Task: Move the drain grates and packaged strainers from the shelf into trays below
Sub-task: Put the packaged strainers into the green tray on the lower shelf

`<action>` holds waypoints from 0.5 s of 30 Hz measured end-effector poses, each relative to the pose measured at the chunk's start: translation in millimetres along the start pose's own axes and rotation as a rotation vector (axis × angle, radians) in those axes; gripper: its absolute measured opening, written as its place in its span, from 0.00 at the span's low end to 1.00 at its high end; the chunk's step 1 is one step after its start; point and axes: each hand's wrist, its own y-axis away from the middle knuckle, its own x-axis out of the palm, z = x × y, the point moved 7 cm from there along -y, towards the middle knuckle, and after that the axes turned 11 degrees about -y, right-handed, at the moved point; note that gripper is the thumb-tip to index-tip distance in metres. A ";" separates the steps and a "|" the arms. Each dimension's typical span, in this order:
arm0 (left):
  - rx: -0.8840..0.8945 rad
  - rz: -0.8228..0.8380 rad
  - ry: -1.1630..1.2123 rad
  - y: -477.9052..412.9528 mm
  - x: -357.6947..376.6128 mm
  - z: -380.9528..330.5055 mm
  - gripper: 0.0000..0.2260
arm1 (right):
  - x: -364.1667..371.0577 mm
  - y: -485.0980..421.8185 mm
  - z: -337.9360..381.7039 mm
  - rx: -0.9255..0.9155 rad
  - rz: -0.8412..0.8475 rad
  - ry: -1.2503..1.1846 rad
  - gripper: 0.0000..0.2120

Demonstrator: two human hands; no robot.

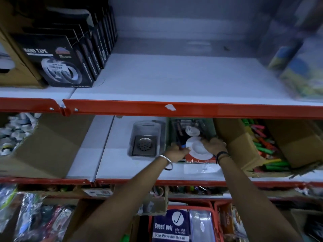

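On the middle shelf a clear plastic tray [146, 126] holds a square metal drain grate [144, 145]. To its right a dark tray [170, 135] holds packaged strainers, one with a round white disc [192, 131] at the back. My left hand [176, 151] and my right hand [214, 145] both grip a red-backed packaged strainer [199, 151] with a white round strainer, at the front of that tray. The upper shelf [174, 79] is bare white in the middle.
Black nano tape boxes [57, 58] stand at the upper left. An open cardboard box [244, 147] of coloured items sits right of my right hand, another cardboard box [43, 145] at the left. Packaged goods and a thread box [170, 227] fill the lower shelf.
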 end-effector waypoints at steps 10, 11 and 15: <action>-0.092 -0.181 0.149 -50.1 0.5 -8.1 0.10 | 13.3 -21.2 3.2 0.019 0.088 -0.338 0.25; -0.092 -0.193 0.163 -57.3 -0.5 -6.6 0.11 | 14.4 -25.5 6.4 -0.001 0.078 -0.231 0.27; -0.080 -0.228 0.229 -62.1 -2.8 -4.5 0.13 | 18.0 -28.3 19.8 -0.074 0.075 0.090 0.32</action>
